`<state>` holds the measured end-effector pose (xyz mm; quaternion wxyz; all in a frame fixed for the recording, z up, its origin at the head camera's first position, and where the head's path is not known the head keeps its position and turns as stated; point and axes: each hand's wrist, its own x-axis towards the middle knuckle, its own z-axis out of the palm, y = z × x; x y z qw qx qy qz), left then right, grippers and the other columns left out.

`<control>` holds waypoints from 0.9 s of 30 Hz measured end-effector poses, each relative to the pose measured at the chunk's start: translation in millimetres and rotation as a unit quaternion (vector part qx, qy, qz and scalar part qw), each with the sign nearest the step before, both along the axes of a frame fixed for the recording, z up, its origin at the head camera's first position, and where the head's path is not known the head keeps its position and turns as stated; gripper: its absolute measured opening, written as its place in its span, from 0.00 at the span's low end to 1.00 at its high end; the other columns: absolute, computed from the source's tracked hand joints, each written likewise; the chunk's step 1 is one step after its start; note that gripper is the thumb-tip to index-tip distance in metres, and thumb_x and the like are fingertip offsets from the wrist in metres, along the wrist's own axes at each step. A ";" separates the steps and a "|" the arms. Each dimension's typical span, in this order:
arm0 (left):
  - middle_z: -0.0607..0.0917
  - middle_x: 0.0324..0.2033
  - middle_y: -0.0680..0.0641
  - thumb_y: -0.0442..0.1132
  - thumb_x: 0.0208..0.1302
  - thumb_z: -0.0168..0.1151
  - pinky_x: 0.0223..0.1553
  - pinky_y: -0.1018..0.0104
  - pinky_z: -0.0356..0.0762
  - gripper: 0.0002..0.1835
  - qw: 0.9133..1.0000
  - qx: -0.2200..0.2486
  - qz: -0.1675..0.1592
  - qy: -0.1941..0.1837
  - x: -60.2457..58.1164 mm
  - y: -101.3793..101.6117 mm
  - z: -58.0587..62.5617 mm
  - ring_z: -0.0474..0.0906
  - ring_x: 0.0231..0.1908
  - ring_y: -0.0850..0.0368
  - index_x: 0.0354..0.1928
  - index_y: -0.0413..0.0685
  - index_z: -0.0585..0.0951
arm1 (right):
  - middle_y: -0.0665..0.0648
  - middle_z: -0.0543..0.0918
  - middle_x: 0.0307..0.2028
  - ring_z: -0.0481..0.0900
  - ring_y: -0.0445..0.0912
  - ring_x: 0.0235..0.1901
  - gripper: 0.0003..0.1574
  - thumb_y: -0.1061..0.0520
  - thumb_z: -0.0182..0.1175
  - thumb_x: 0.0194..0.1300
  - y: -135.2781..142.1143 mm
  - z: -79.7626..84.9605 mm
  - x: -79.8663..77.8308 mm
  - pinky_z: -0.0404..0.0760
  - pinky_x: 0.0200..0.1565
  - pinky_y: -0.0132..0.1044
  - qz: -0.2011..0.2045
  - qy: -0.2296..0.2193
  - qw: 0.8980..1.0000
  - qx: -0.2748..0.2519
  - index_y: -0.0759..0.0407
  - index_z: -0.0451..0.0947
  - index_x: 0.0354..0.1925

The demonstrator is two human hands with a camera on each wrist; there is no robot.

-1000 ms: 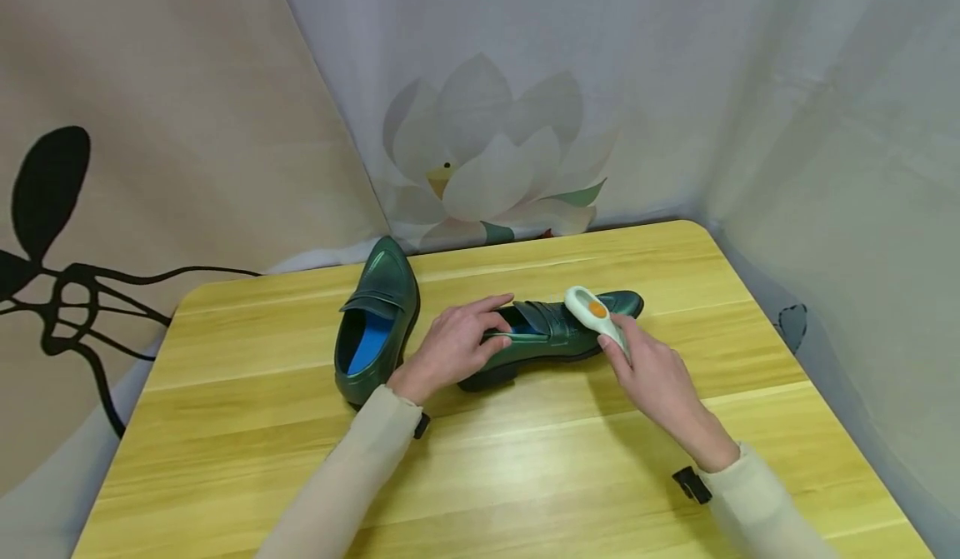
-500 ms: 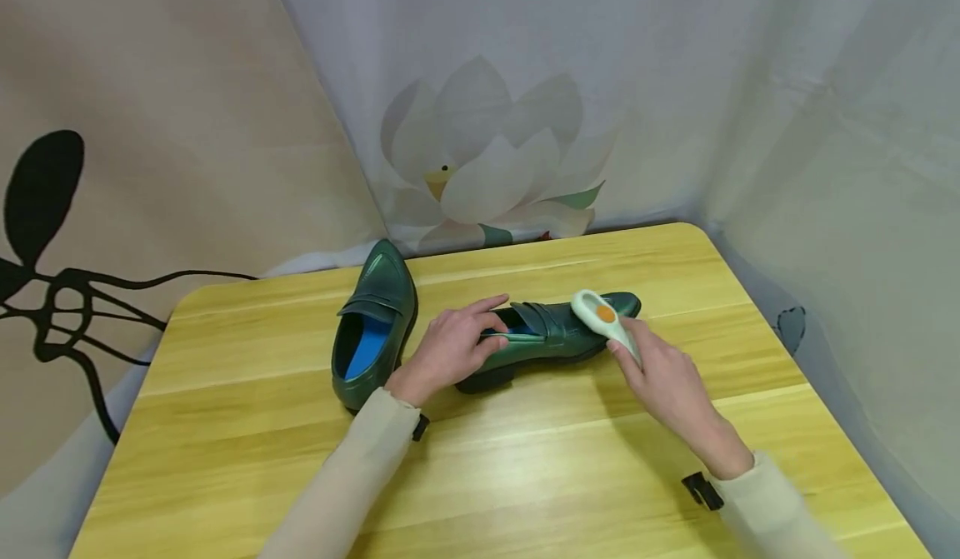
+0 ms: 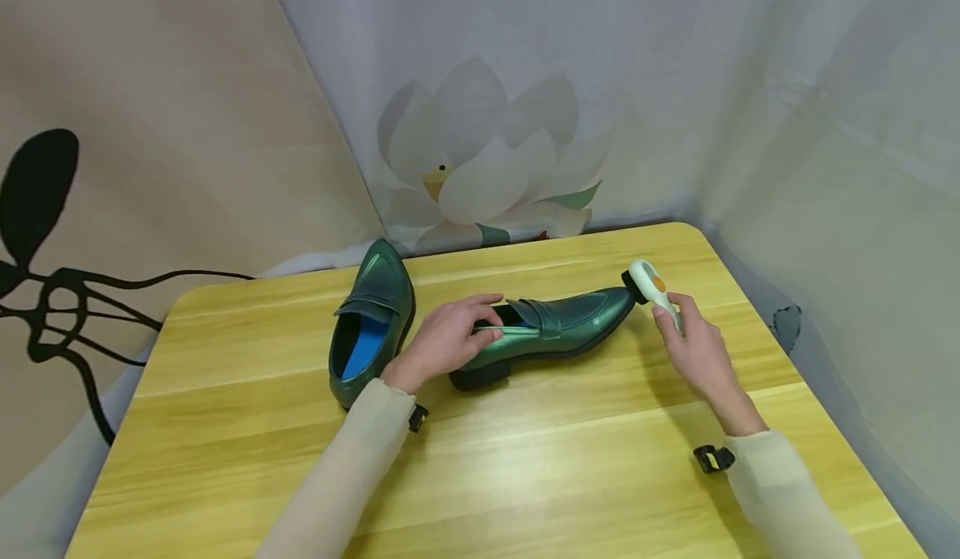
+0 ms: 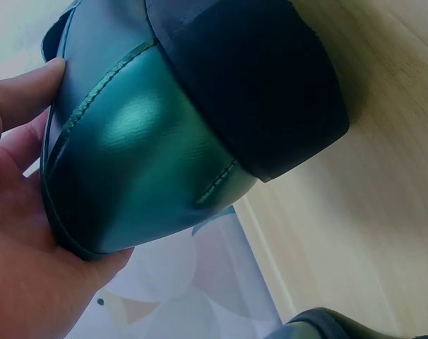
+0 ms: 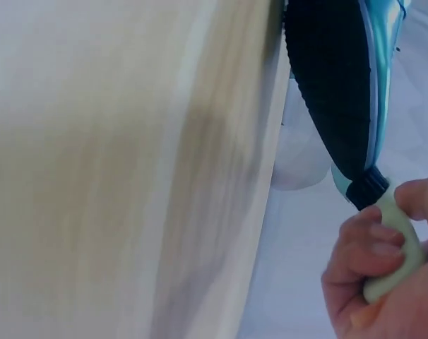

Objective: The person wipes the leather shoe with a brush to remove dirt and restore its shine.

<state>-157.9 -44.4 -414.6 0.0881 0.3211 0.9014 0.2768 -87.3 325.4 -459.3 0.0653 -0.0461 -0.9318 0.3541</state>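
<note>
A dark green loafer (image 3: 588,317) points its toe to the right in the head view. My left hand (image 3: 448,334) grips it by the opening near the heel, thumb and fingers over the edge. The left wrist view has the heel counter (image 4: 136,141) and black heel block up close. With my right hand (image 3: 701,351) I hold a small white brush (image 3: 647,282) with an orange spot by its handle. Its black bristles (image 5: 368,188) meet the toe tip. In the right wrist view the black sole (image 5: 334,78) shows, toe off the table.
A second green loafer (image 3: 382,280) with a blue insole stands at left, its toe towards the back edge. Both shoes are on a wooden table (image 3: 525,467). Behind it hangs a printed cloth (image 3: 480,142) with a lotus.
The brush has moved right along the vamp to the toe tip and turned, so its black bristles now show. My left hand keeps its hold, and the loafer has shifted slightly left.
</note>
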 end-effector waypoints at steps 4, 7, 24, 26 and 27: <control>0.75 0.71 0.50 0.43 0.74 0.65 0.59 0.48 0.75 0.08 1.000 0.002 0.005 -0.004 -1.8 -1.0 -1.0 0.81 0.59 0.46 0.48 0.51 0.89 | 0.61 0.72 0.30 0.65 0.46 0.21 0.41 0.36 0.39 0.83 4.5 0.1 -8.2 0.65 0.22 0.39 0.012 -0.060 0.994 -0.092 0.68 0.60 0.72; 0.76 0.70 0.49 0.43 0.74 0.65 0.61 0.47 0.74 0.09 1.000 0.004 0.002 -0.005 -3.2 -0.1 -2.7 0.80 0.61 0.46 0.48 0.50 0.89 | 0.61 0.71 0.31 0.64 0.43 0.22 0.41 0.36 0.38 0.84 5.5 0.9 -10.2 0.64 0.23 0.36 0.013 -0.084 0.985 -0.148 0.70 0.60 0.71; 0.78 0.68 0.50 0.43 0.74 0.64 0.64 0.46 0.72 0.10 0.999 0.029 0.028 -0.034 -11.2 -4.3 -0.8 0.77 0.64 0.45 0.49 0.47 0.88 | 0.65 0.81 0.35 0.77 0.53 0.27 0.30 0.55 0.57 0.79 -74.8 -10.0 33.1 0.75 0.26 0.48 0.051 0.107 0.992 0.042 0.70 0.64 0.69; 0.78 0.68 0.50 0.43 0.75 0.64 0.65 0.45 0.71 0.10 0.998 0.031 0.026 -0.046 -13.6 -4.1 -1.1 0.76 0.64 0.44 0.49 0.47 0.88 | 0.66 0.82 0.38 0.79 0.54 0.28 0.30 0.57 0.60 0.77 -81.7 -12.4 36.3 0.78 0.26 0.50 0.079 0.125 0.987 0.067 0.69 0.64 0.69; 0.78 0.68 0.50 0.42 0.75 0.64 0.66 0.45 0.70 0.10 0.998 0.032 0.025 -0.053 -14.8 -4.1 -1.5 0.76 0.65 0.44 0.49 0.47 0.88 | 0.67 0.83 0.39 0.79 0.54 0.28 0.31 0.58 0.61 0.76 -83.1 -12.6 37.0 0.78 0.25 0.50 0.090 0.131 0.984 0.078 0.70 0.64 0.68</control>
